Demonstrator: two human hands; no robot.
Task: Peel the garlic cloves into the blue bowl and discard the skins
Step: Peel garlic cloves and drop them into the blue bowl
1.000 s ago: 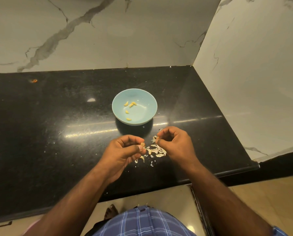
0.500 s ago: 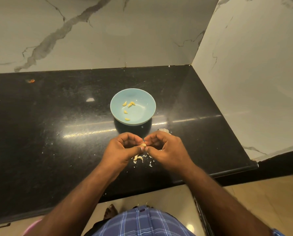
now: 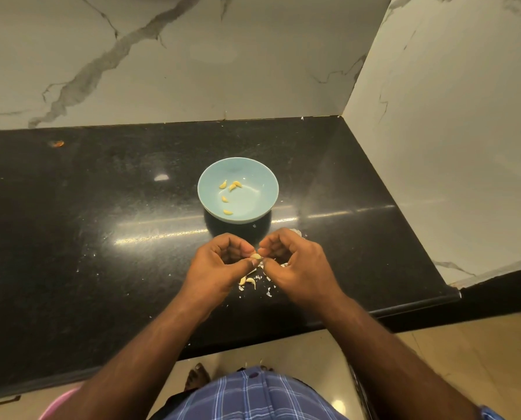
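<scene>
Both hands meet on one pale, curved garlic clove: left hand pinches it, right hand picks at it. Blue bowl sits just beyond the hands.

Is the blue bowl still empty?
No, five peeled cloves already lie inside the blue bowl.

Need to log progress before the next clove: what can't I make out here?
Head view only:
- Pale garlic clove pinched between left hand and right hand: fingers cover most of it, so remaining skin is unclear.
- White skin scraps on black stone counter: partly under the hands; cloves versus skins too small to tell.
</scene>
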